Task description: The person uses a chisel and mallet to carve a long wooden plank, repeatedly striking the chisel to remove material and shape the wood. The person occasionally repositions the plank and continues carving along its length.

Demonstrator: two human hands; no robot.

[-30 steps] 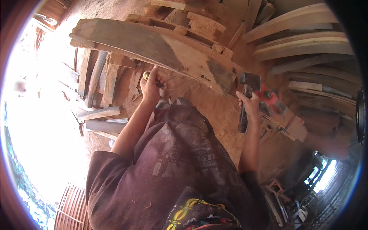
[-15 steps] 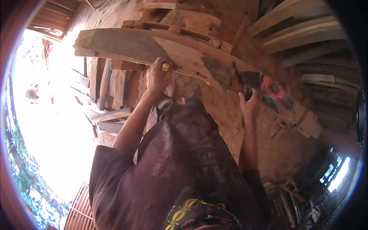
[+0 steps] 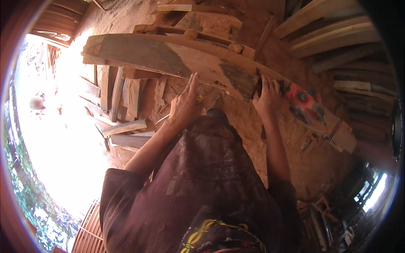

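Beside left hand [image 3: 184,105] gripping tool [image 3: 200,98] and right hand [image 3: 267,97] gripping hammer [image 3: 282,87] lies a board [image 3: 181,60].

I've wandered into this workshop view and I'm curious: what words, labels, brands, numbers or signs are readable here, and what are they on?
None can be read.
Dark shirt: faded pale print on the front, too blurred to read.
Red-and-black power tool: any label is too small and blurred to tell.
Curved wooden board: dark patches, no lettering that I can make out.

matt wooden board [image 3: 181,61], dull cloth shirt [image 3: 202,185]
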